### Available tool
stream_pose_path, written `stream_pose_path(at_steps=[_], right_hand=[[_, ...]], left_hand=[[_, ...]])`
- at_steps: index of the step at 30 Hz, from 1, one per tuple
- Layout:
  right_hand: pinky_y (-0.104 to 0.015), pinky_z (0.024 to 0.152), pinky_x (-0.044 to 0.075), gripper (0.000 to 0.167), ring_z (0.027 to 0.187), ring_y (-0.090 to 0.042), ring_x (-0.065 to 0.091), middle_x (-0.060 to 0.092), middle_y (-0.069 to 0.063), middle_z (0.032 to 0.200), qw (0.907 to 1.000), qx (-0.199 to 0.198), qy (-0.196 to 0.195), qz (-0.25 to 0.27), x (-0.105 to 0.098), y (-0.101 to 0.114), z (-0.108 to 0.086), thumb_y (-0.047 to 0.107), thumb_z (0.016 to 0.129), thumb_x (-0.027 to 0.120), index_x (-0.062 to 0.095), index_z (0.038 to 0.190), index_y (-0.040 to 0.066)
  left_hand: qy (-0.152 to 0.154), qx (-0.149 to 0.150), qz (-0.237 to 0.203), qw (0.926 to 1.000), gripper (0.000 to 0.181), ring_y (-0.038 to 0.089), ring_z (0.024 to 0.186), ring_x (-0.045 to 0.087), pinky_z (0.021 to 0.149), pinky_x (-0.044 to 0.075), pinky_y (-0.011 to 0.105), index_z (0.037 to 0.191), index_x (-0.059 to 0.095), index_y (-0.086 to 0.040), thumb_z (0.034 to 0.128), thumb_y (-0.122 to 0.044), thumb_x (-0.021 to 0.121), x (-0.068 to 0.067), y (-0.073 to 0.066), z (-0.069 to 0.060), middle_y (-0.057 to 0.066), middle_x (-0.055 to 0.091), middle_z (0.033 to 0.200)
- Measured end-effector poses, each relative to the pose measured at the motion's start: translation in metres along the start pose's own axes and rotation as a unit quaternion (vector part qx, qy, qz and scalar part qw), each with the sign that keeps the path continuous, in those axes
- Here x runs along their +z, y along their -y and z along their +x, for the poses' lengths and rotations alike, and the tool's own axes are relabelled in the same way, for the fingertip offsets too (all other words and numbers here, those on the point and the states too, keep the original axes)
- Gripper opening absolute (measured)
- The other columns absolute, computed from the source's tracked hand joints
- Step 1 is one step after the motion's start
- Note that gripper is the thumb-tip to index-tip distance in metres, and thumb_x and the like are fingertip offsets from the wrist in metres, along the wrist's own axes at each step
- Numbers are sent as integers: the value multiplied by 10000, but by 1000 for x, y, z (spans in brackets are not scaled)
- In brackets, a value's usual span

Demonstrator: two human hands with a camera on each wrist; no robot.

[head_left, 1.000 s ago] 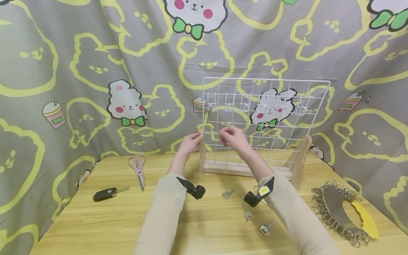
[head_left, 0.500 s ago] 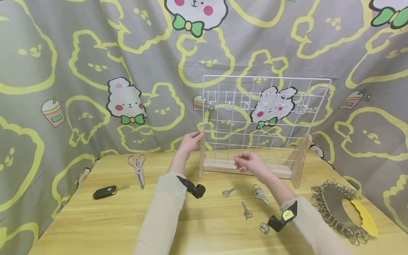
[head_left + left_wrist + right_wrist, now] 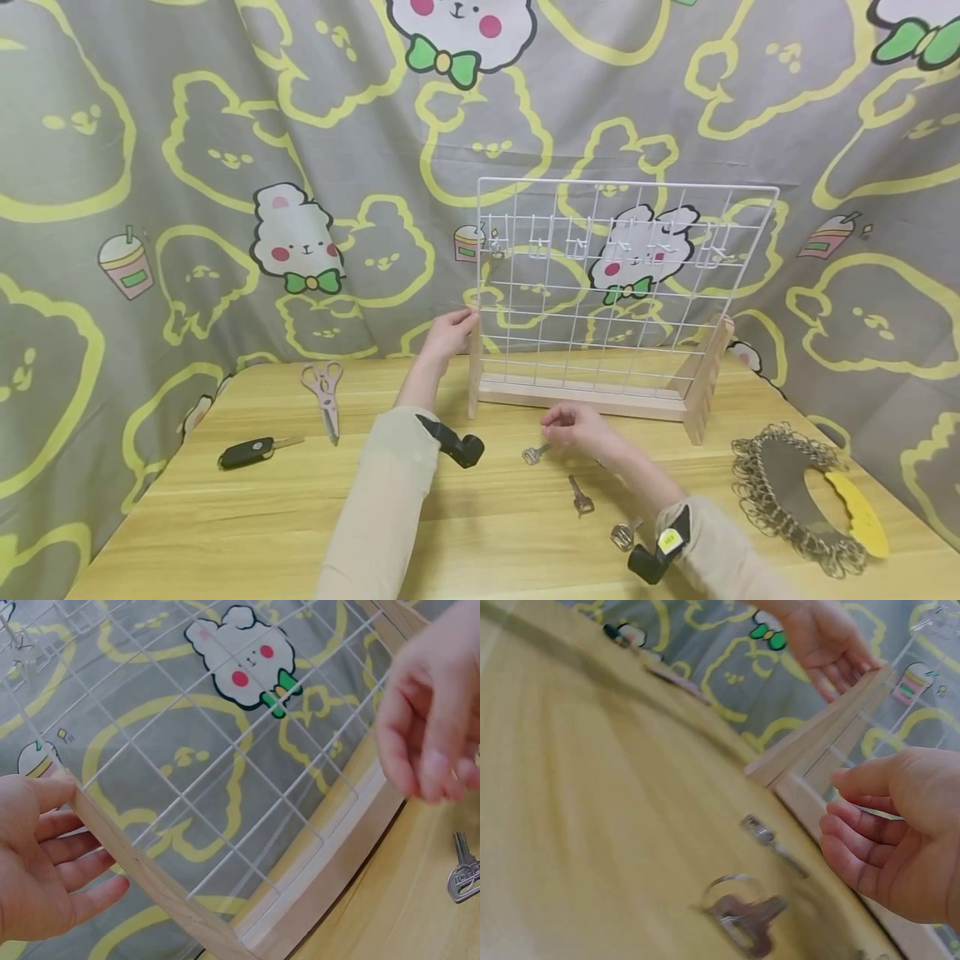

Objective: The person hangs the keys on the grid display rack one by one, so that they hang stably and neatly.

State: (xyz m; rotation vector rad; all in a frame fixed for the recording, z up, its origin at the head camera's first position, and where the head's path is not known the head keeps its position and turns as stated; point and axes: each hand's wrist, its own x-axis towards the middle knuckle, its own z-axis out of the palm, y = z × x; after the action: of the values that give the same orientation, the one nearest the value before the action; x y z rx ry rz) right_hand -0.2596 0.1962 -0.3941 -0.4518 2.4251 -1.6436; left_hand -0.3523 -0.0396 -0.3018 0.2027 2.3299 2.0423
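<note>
- My right hand (image 3: 583,429), 1 item, lower centre of the head frame: fingers loosely curled, thumb and forefinger close together, nothing held. The right wrist view shows a gap between these fingertips and the tabletop.
- Nearest key (image 3: 532,455), 1 item, flat on the table: just left of and below my right fingertips in the head frame. Long axis on a diagonal, bow to the lower left, blade pointing up and right towards my fingers. My right hand is clearly the nearer of 2, and I judge it the better placed, with the blade end closest.
- Second key (image 3: 582,503), below my right hand: bow to the lower right, blade towards the upper left, so it lies crosswise to the first.
- Third key (image 3: 623,536), lower right of centre: farther off, near my right wrist.
- My left hand (image 3: 447,335), centre of the frame, well apart from these 3 keys: thumb on the top of the wooden post (image 3: 475,375), other fingers loosely extended beside it, not wrapped round.
- Wire rack (image 3: 628,404), right of centre: upright, beyond the nearest key, hooks along its upper part.
</note>
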Motion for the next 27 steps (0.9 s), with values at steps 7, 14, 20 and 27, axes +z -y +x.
stream_pose_path(at_steps=[7,14,20,27], right_hand=[[-276,592,532,216,675,-175,574,608,-67,818,9992,93,-25,-388,15,-11,5,71,833,654,599,983,-74],[-225,520,457,128,618,-140,505,568,-13,711,9925,18,-406,-1156,26,-9,7,118,775,725,636,818,37],[-201,490,375,148,592,-121,436,515,12,653,9827,-123,-523,-1772,32,-8,7,132,747,758,621,736,77],[-170,455,338,143,536,-95,407,494,20,609,9826,-10,-167,-1851,31,-5,9,97,776,732,603,725,62]], left_hand=[[-31,-55,-31,10000,450,291,1276,395,986,418,433,1368,434,-17,974,-223,500,0,0,0,154,437,1387],[-51,-1,7,10000,452,302,1276,393,983,418,445,1371,429,-17,975,-223,497,1,-1,0,161,432,1389],[-53,-8,-2,10000,459,300,1275,396,985,418,440,1374,426,-22,972,-231,502,1,0,1,157,432,1390],[-65,-20,10,10000,462,305,1271,400,985,418,442,1375,422,-17,972,-229,503,1,0,1,164,432,1388]])
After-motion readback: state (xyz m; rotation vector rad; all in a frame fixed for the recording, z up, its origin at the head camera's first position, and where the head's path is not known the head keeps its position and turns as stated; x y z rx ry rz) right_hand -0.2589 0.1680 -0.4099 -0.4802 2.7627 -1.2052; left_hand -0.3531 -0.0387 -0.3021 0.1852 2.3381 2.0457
